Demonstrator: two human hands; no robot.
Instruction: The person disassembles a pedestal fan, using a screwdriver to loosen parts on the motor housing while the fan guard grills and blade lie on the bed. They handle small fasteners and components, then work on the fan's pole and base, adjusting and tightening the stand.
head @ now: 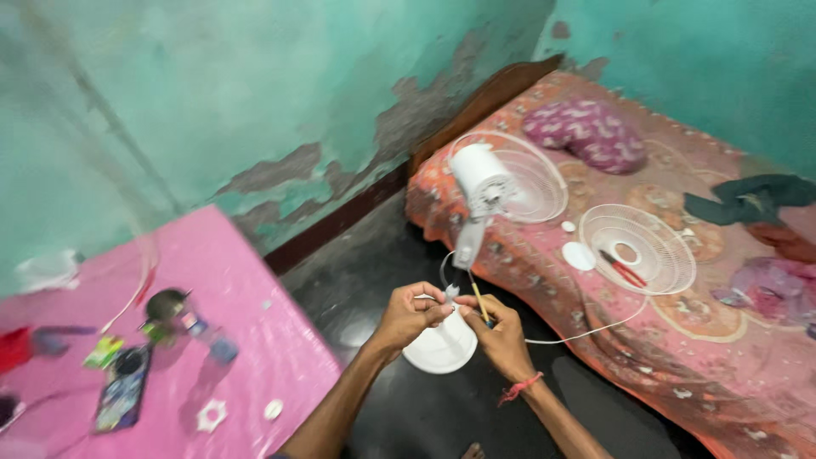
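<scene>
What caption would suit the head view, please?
Both hands, left hand and right hand, work at a white fan stem beside a bed.

A small room with peeling walls, a dark floor and 2 covered surfaces.

The turquoise walls (212, 93) are worn, with grey patches where paint has flaked above a dark baseboard (340, 223). The floor (374, 280) is dark and glossy. A bed (722, 357) with an orange patterned sheet and a brown headboard (484, 100) fills the right corner; a table under a pink cloth (255, 340) sits at left.
</scene>
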